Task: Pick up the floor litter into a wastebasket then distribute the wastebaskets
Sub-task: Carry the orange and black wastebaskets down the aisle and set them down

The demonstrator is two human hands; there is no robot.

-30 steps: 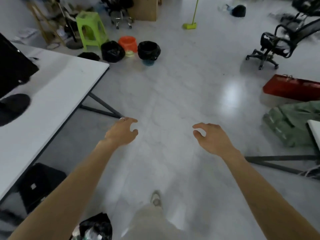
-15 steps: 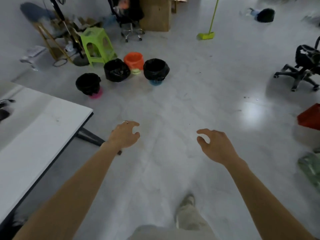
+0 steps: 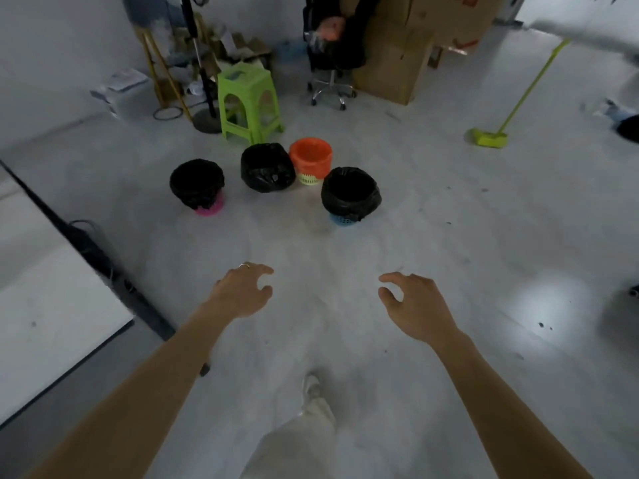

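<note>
Several small wastebaskets stand grouped on the grey floor ahead. A pink basket [image 3: 197, 185] with a black liner is at the left, a black-bagged one [image 3: 267, 167] stands behind the middle, an orange-lined yellow basket [image 3: 311, 160] is beside it, and a blue basket [image 3: 350, 194] with a black liner is nearest on the right. My left hand [image 3: 242, 292] and my right hand [image 3: 413, 307] reach forward over bare floor, well short of the baskets. Both hold nothing, with fingers loosely curled and apart.
A white table [image 3: 52, 312] edges in at the left. Behind the baskets stand a green stool [image 3: 247, 98], a fan stand, an office chair [image 3: 330, 60] and cardboard boxes [image 3: 408, 46]. A green broom [image 3: 498, 133] lies at the right. My foot [image 3: 311, 387] steps forward.
I have walked toward the baskets, which now sit closer and lower in view. The table has slid back to the left. Both hands stay empty, held out in front.
</note>
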